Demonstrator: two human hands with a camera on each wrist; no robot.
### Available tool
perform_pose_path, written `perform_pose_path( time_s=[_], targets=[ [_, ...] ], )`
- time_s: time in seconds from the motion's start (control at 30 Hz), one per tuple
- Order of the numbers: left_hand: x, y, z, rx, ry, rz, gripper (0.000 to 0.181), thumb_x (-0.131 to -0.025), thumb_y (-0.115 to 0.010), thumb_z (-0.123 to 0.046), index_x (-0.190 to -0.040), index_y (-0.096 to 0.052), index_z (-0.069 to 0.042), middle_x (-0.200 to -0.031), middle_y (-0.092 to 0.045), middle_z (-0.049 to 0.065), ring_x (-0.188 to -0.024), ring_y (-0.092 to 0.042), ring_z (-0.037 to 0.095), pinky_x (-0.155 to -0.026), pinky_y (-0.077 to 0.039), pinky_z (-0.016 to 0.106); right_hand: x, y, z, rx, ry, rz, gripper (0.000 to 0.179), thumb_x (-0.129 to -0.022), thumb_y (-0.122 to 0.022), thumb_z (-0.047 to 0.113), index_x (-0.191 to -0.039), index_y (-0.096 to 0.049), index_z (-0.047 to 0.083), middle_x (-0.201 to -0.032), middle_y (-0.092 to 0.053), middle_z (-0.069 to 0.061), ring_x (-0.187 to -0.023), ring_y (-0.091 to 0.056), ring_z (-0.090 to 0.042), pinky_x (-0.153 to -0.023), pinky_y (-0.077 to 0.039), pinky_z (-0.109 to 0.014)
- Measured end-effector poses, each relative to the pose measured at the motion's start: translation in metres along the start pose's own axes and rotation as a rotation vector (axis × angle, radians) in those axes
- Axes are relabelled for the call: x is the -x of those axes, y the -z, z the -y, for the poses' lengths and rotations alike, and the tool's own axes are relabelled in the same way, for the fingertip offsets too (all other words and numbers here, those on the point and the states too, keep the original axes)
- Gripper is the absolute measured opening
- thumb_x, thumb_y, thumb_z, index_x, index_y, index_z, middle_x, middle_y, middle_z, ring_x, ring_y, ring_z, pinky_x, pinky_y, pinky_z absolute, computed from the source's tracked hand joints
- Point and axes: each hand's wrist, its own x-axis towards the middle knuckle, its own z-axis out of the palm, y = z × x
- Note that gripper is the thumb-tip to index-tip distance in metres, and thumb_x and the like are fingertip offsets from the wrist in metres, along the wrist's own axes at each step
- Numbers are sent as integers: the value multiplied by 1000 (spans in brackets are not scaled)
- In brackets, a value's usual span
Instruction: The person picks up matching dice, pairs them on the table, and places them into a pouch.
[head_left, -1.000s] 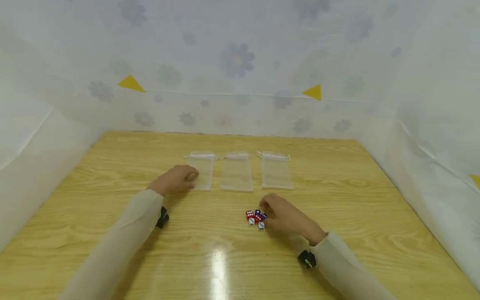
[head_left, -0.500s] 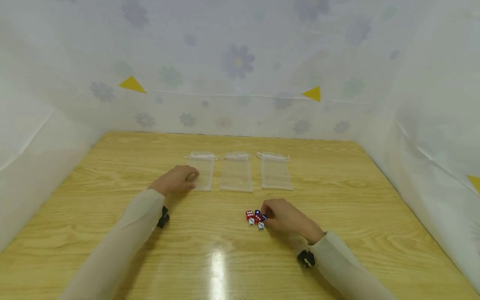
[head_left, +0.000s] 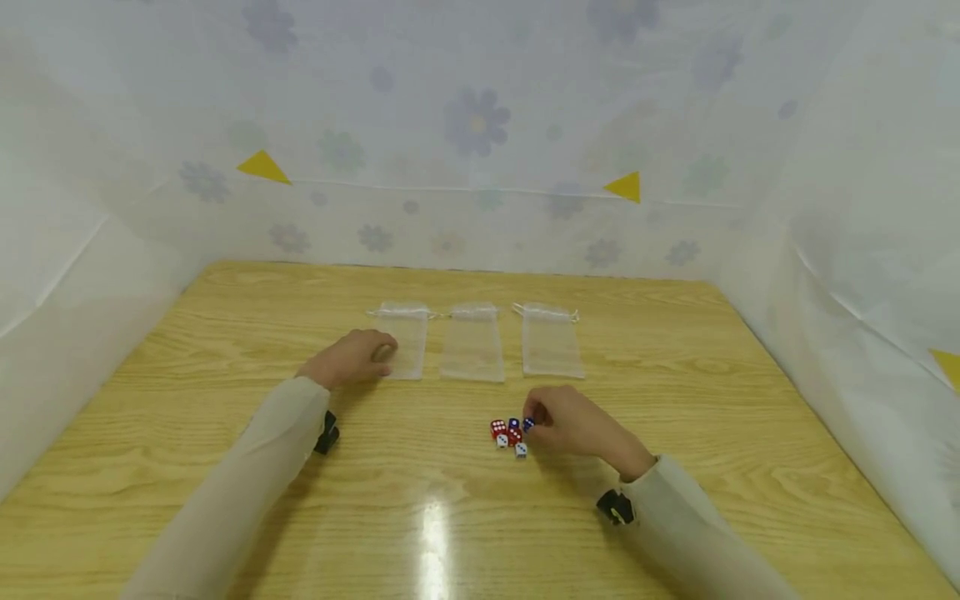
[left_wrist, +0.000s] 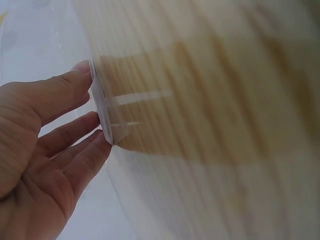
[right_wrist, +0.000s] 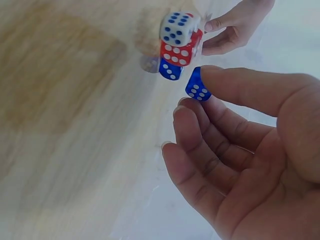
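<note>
My right hand point(head_left: 577, 421) pinches a blue die point(right_wrist: 196, 87) between thumb and fingertips, just right of the other dice. Beside it sit another blue die point(head_left: 513, 423), two red dice and two white dice. A red die point(head_left: 498, 428) is at the left of this group, with a white die point(head_left: 502, 442) in front of it. Farther left, my left hand point(head_left: 351, 358) rests at the left sheer drawstring bag point(head_left: 408, 342). In the left wrist view, its thumb and fingertips touch the bag's edge point(left_wrist: 103, 112), apart from one another.
A middle sheer bag point(head_left: 472, 346) and a right sheer bag point(head_left: 552, 346) lie flat in the same row. The wooden table point(head_left: 375, 517) is bounded by white flowered sheeting point(head_left: 480, 225) at the back and sides.
The fingers of my right hand have closed on the blue die and moved it slightly away from the group's edge. My left hand stays at the left bag.
</note>
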Motion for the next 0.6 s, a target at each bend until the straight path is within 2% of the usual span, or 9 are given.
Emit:
perform_pose_path(
  time_s=[0.3,0.6],
  targets=[
    [-1,2,-2,-18,-11,1,43,-94,-60,-15,-132,-51,4,-136,-52,23,-127,-46,41,-106,-37,53,-8,5,12,15,14,-3,6,-83,-67,5,-88,-63,6,-75,-59,3,-65,-48,-5,-61,-43,-20],
    [-1,0,-3,-30,-5,5,44,-94,-60,-15,-132,-51,4,-136,-51,24,-127,-45,42,-106,-37,53,-21,-1,29,-15,21,27,5,-85,-68,8,-86,-63,8,-75,-58,3,-64,-47,-5,-58,-41,-19]
  ],
)
